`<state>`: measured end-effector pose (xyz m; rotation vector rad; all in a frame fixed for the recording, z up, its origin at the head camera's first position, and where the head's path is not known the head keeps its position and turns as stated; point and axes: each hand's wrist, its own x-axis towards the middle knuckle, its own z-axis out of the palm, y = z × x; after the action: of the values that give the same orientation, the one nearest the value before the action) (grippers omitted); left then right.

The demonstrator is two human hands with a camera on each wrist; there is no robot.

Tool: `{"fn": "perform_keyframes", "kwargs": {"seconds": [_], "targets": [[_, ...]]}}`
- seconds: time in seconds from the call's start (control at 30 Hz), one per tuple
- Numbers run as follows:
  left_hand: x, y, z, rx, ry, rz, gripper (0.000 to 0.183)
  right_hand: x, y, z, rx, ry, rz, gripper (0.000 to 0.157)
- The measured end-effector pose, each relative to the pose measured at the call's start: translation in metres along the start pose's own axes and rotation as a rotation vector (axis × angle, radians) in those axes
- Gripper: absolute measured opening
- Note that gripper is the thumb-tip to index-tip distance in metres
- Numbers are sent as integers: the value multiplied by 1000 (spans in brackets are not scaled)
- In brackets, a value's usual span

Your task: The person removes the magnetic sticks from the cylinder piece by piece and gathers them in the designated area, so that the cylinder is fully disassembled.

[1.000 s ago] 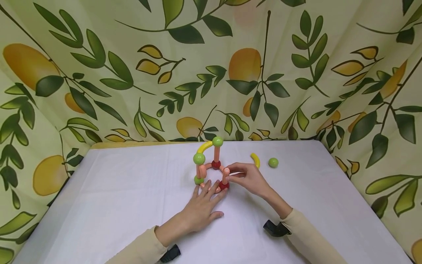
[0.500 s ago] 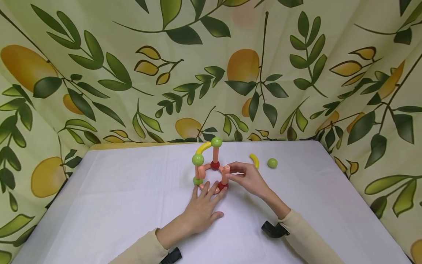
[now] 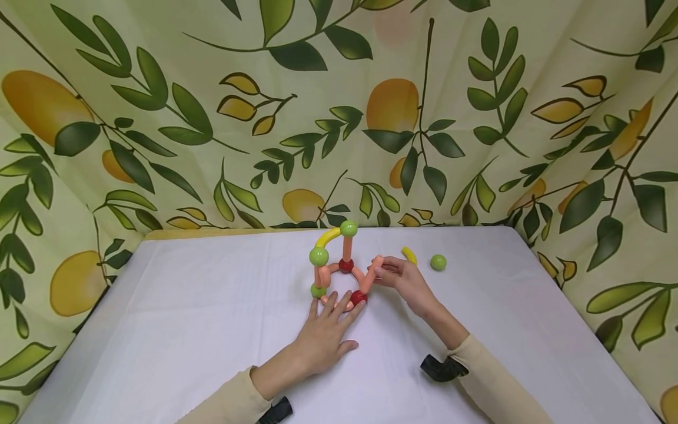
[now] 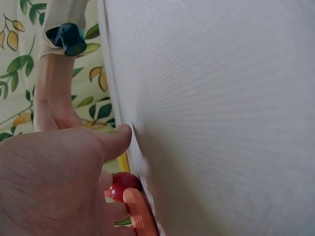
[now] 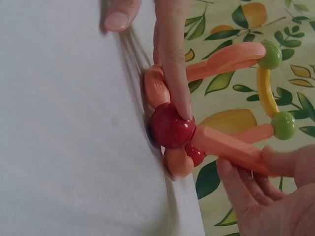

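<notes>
A ball-and-stick toy frame stands on the table, with a ring of curved orange sticks (image 3: 358, 275) at its base. Two uprights carry green balls (image 3: 319, 256), bridged by a yellow curved stick (image 3: 328, 237). My left hand (image 3: 323, 344) lies palm down with fingers spread over the ring's near side, one fingertip on the near red ball (image 5: 170, 125). My right hand (image 3: 408, 285) pinches a straight orange stick (image 5: 229, 147) between thumb and fingers near its upper end. The stick's lower end meets that red ball, and it leans to the right.
Right of the frame lie a loose yellow curved stick (image 3: 409, 255) and a loose green ball (image 3: 438, 262). A white cloth covers the table (image 3: 185, 330). Behind it hangs a fruit-and-leaf patterned curtain (image 3: 238, 165).
The orange stick in my right hand has tipped from nearly upright to a rightward lean, its top moving right with my fingers. My left hand has stayed in place.
</notes>
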<state>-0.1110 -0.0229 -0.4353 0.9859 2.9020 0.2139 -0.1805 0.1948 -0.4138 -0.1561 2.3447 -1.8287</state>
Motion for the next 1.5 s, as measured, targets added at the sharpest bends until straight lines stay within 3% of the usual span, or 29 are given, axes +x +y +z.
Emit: {"fn": "perform_keyframes", "kwargs": {"seconds": [0.13,0.27,0.6,0.8,1.07,1.27,1.5], "targets": [[0,0,-1,18,-2,-1,69,3,1,-3,132,0,68,40],[0,1,-2,28,0,0,69,4,-2,-9,159,32,65,40],[-1,1,-1,32,5,-5,69,3,0,-23,70,6,13,53],[-1,0,-2,11,-20,-3,69,-1,-1,-45,41,20,1,54],[1,-2,-8,-77,-87,7,72,-12,8,-95,-176,137,80,65],[0,-2,-6,-57,-66,8,71,-15,21,-126,-274,201,91,65],[1,-3,-8,-84,-71,2,71,-17,32,-149,-386,249,105,62]]}}
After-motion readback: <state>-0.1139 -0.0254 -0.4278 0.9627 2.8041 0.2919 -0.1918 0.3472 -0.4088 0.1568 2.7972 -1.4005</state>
